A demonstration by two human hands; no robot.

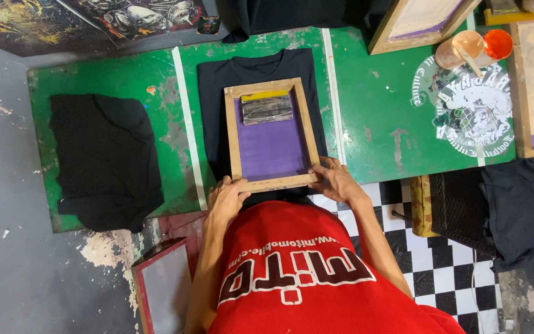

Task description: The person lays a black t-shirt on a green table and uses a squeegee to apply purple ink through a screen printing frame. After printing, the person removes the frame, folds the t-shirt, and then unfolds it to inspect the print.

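Observation:
A wooden printing frame (271, 89) with a purple screen lies on a black shirt (212, 105) spread over the green table (378, 105). A squeegee (267, 107) with a yellow edge rests inside the frame at its far end. My left hand (227, 198) grips the frame's near left corner. My right hand (335, 179) holds the near right corner, fingers on the wood. My red shirt fills the bottom of the view.
A pile of black cloth (103, 161) lies at the table's left. Two paint cups (474, 46), more wooden frames (415, 21) and a printed round design (471, 108) sit on the right. Another frame (162, 284) leans by the floor; black cloth (514, 204) hangs right.

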